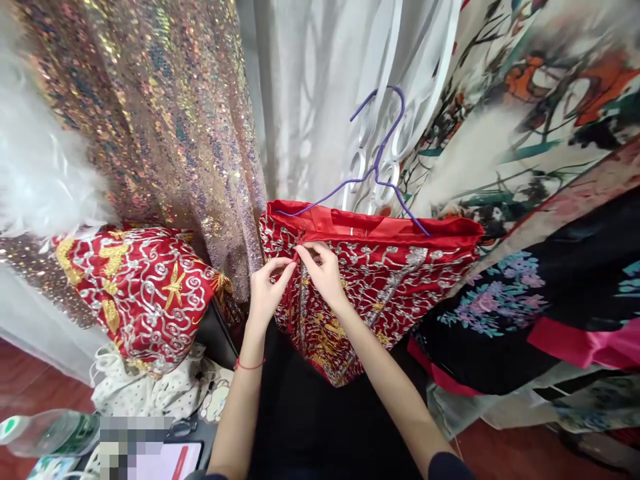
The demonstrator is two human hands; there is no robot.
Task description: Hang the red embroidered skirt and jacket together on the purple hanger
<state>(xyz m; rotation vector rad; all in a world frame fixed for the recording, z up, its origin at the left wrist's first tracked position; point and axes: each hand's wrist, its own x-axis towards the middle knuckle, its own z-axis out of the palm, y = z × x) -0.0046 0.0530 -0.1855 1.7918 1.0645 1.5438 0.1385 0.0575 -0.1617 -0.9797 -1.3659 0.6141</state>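
Observation:
A red garment [360,280], covered in silver scrollwork and gold embroidery, hangs in front of me from a purple hanger [375,170]. Its smooth red waistband [340,223] gapes along the top, with the hanger's ends inside it. Near the left part of the waistband, my left hand [269,287] pinches a thin red tie [296,257] between thumb and forefinger. Close beside it, my right hand [323,270] is closed on the same tie, fingertips almost touching the left ones. The fingers partly cover what lies between them.
Left hangs a sequined curtain-like cloth [165,120] with white feathery trim [45,147]. Below it lies another red embroidered piece [150,293]. A plastic bottle [55,430] and a phone [165,460] are at lower left. Floral cloth [540,87] and black embroidered cloth [500,307] fill the right.

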